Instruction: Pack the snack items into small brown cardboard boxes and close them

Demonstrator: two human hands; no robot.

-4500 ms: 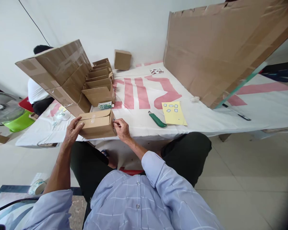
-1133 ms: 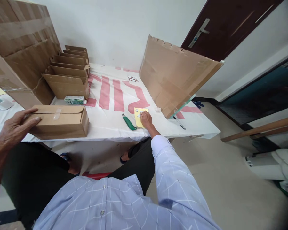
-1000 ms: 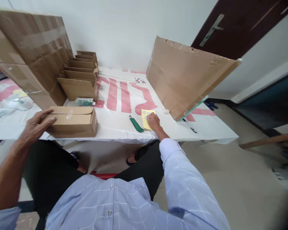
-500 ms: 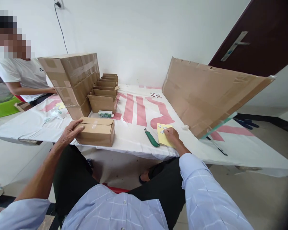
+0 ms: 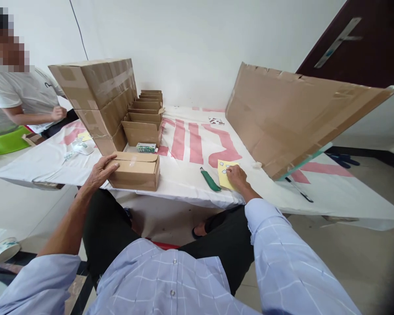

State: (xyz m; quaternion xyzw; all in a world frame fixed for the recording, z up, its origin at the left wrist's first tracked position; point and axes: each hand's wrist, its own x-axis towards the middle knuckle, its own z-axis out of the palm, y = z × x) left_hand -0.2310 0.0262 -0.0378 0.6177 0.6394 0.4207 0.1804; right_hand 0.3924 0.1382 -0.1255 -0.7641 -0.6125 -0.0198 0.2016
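At the table's front edge, my left hand grips the left end of a closed cardboard box, thumb and fingers over its top. A strip of clear tape shows on the box's lid. Over to the right, my right hand has its fingers curled and pressed together on a yellow sticker sheet lying flat. Small pale outlined shapes show on the sheet, and the fingers cover part of it. A green utility knife lies just left of the sheet.
Stacked taped cartons stand back left, beside a row of open boxes. A small green-and-white packet lies before them. A large cardboard panel leans at right, near a black pen. Another person sits at left.
The view has shifted slightly. The other person's hand has come away from the cartons toward their body. My hands stay on the box and the sticker sheet.
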